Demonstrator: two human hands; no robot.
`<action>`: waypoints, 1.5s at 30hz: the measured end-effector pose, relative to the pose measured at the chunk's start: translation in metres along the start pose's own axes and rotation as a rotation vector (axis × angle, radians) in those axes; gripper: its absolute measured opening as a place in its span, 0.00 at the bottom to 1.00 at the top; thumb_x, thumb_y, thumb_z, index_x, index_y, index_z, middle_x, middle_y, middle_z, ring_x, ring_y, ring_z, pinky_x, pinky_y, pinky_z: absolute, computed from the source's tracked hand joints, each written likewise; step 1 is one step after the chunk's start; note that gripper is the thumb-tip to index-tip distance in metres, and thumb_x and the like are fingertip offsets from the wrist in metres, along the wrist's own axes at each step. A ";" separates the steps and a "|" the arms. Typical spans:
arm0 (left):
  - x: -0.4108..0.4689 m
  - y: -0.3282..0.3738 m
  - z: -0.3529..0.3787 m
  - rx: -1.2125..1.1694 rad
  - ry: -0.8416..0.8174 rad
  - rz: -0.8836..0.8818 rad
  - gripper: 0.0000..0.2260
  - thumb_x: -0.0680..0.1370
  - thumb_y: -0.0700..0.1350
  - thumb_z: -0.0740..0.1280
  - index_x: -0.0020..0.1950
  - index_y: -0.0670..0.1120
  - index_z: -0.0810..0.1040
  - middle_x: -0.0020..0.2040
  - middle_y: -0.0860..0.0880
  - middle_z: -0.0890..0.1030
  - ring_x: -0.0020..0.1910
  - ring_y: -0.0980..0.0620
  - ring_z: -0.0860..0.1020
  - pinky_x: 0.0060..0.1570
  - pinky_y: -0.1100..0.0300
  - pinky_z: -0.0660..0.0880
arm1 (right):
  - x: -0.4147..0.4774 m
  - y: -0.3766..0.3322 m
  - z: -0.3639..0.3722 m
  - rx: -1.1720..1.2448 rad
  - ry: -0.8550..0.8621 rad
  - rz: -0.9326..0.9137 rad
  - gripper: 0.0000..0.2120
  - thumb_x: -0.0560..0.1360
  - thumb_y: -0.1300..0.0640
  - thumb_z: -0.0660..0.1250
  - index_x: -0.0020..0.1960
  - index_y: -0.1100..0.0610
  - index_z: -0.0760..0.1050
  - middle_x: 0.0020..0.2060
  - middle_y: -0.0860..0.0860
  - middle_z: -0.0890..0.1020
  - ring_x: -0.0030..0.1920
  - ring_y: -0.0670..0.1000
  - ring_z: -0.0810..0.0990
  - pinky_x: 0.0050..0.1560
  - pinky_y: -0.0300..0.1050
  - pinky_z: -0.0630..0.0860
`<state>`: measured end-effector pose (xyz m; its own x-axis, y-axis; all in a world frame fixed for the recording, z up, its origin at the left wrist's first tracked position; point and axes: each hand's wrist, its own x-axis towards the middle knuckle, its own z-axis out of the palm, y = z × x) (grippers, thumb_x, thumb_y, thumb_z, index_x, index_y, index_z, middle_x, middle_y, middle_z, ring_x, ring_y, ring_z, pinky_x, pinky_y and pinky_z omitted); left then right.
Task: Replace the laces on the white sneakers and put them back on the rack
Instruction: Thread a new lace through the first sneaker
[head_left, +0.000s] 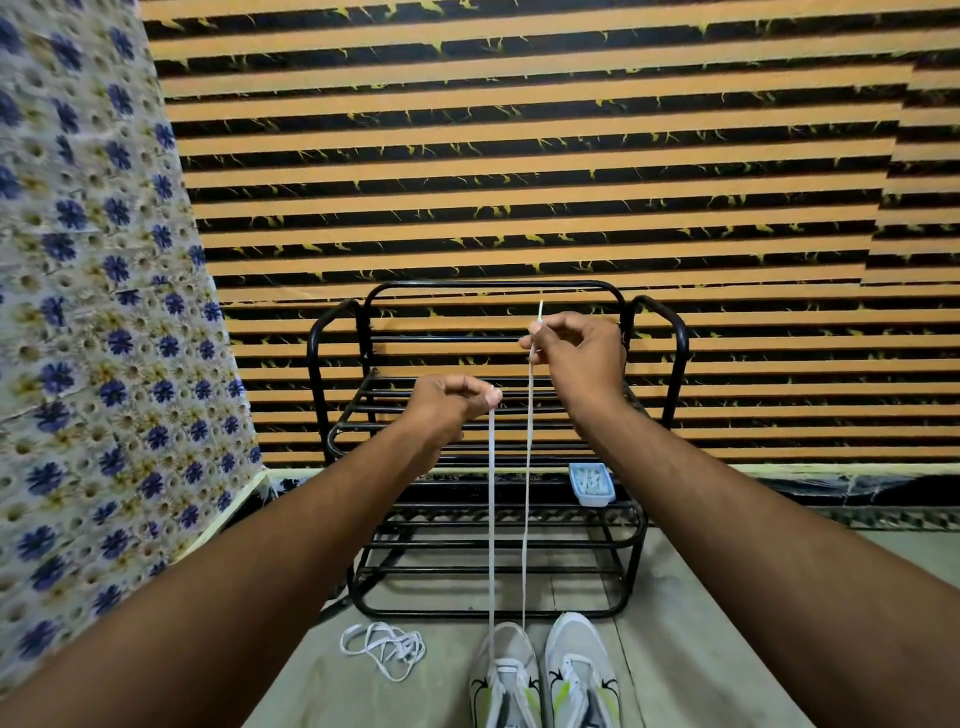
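Note:
Two white sneakers stand side by side on the floor at the bottom, the left sneaker (506, 675) and the right sneaker (582, 670). A white lace (491, 519) runs up in two taut strands from the left sneaker's toe end. My left hand (452, 402) pinches the end of the left strand. My right hand (576, 353), higher up, pinches the right strand just below its tip, which sticks up above the fingers. A loose white lace (384, 647) lies tangled on the floor left of the sneakers. The black metal shoe rack (634, 525) stands right behind them.
A small pale-blue plastic box (592, 483) sits on the rack's right side. A striped orange-and-black cloth (519, 156) covers the wall behind. A floral-patterned cloth (93, 312) hangs on the left. The floor is grey concrete.

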<state>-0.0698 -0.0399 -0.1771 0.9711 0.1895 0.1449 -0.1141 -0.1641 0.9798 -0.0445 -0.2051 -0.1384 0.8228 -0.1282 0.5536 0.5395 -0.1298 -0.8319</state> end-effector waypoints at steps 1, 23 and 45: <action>0.000 0.000 0.000 0.003 -0.001 0.002 0.04 0.77 0.43 0.75 0.49 0.43 0.85 0.52 0.51 0.87 0.57 0.50 0.82 0.44 0.54 0.72 | 0.000 0.000 0.001 -0.001 0.001 -0.002 0.05 0.79 0.56 0.70 0.48 0.54 0.84 0.38 0.47 0.87 0.38 0.46 0.85 0.45 0.48 0.85; -0.005 0.004 0.001 0.017 -0.011 -0.002 0.03 0.77 0.44 0.75 0.46 0.45 0.85 0.50 0.51 0.87 0.54 0.51 0.82 0.44 0.53 0.73 | 0.003 -0.001 -0.008 -0.009 0.001 0.003 0.04 0.77 0.53 0.73 0.45 0.52 0.86 0.38 0.45 0.87 0.44 0.44 0.85 0.48 0.48 0.83; -0.027 -0.072 -0.003 0.278 -0.210 -0.110 0.09 0.83 0.43 0.68 0.54 0.35 0.79 0.35 0.50 0.77 0.31 0.53 0.69 0.29 0.62 0.67 | -0.063 0.127 -0.052 -0.546 -0.404 0.156 0.14 0.78 0.56 0.70 0.33 0.54 0.79 0.32 0.48 0.83 0.38 0.46 0.81 0.41 0.40 0.75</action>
<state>-0.0883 -0.0304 -0.2509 0.9996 0.0223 -0.0196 0.0271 -0.4160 0.9090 -0.0375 -0.2646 -0.2767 0.9424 0.1768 0.2839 0.3301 -0.6294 -0.7035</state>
